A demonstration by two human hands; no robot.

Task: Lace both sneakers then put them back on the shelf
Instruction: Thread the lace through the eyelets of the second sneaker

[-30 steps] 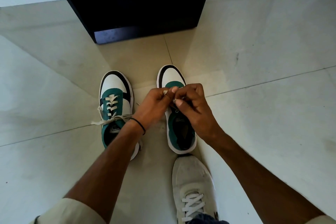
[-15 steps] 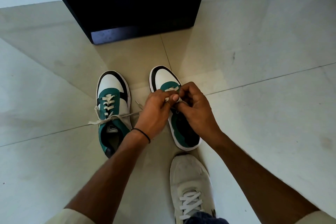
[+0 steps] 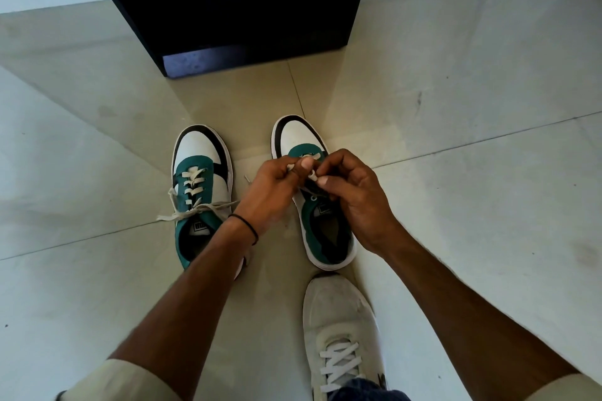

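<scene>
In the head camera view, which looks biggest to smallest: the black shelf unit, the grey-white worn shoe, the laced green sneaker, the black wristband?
1. Black shelf unit, though partly cut off.
2. Grey-white worn shoe; being nearer the camera may enlarge it.
3. Laced green sneaker, partly hidden by an arm.
4. Black wristband, clearly smallest.

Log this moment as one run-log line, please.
stage: lacing second sneaker | left sneaker: laced, tied | right sneaker: lace pinched by left hand and right hand | shelf: not yet
</scene>
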